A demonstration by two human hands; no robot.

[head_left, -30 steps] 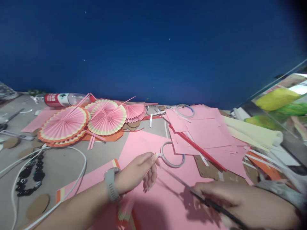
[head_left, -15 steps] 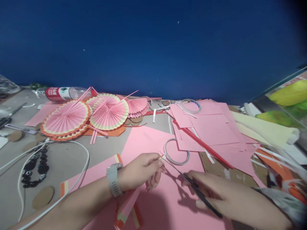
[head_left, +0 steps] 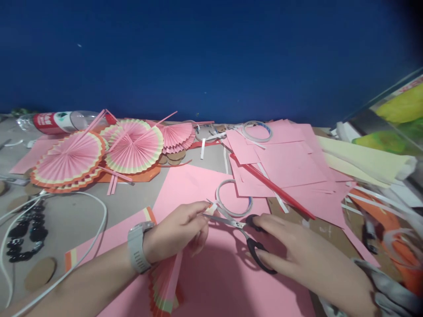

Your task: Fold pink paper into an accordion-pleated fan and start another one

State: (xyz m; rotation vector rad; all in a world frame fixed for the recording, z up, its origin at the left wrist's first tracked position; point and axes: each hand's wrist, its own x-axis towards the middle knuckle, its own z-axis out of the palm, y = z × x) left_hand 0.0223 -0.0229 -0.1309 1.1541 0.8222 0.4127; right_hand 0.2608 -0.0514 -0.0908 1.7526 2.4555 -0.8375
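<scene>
the scissors [head_left: 237, 225] are over a pink sheet [head_left: 218, 281], near the middle of the surface [head_left: 135, 207], blades parted, tips by the left hand [head_left: 181, 231]. the right hand [head_left: 287, 242] holds them: its grip is closed about the black handles, thumb at the lower loop. the left grip appears pinched on the white tape end [head_left: 213, 207], which lies between the blades and leads to a tape roll [head_left: 250, 205] just behind. a grey watch [head_left: 138, 248] circles the left wrist. below that hand is a pleated pink piece [head_left: 165, 286]; i cannot tell whether the fingers hold it.

further right i note stacked pink papers [head_left: 287, 163] crossed by a red stick [head_left: 274, 186], with a second tape roll [head_left: 269, 132] on top and pale yellow paper [head_left: 360, 160] beside. to the left are two pleated rosettes, one orange-edged [head_left: 69, 154], one yellow-edged [head_left: 134, 147]; a bottle [head_left: 53, 123] lying on its side; black beads [head_left: 26, 235]; and a white cable [head_left: 104, 215]. behind all stands a blue wall [head_left: 198, 57].
</scene>
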